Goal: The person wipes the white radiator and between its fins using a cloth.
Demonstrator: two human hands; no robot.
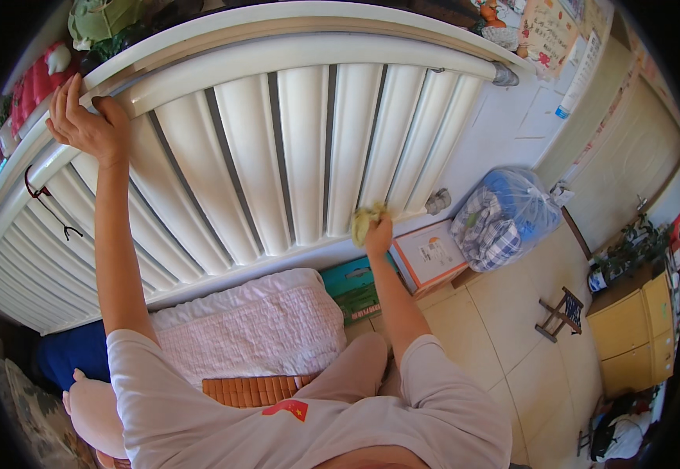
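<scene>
A white wall radiator with wide vertical fins runs across the view. Near the lower ends of its right-hand fins, my right hand grips a crumpled yellow-green cloth that touches the fins. My left hand rests over the radiator's top pipe and the ledge above it, fingers spread, with nothing visible in it. Left of that hand, a dark cord hangs from the top pipe. Grey wrapping covers the pipe end at upper right and the lower fitting.
Below the radiator lie a folded pink quilt, a green box and a cardboard box. A clear bag of clothes stands beside them. A folding stool and yellow cabinet are at right. Various items line the upper ledge.
</scene>
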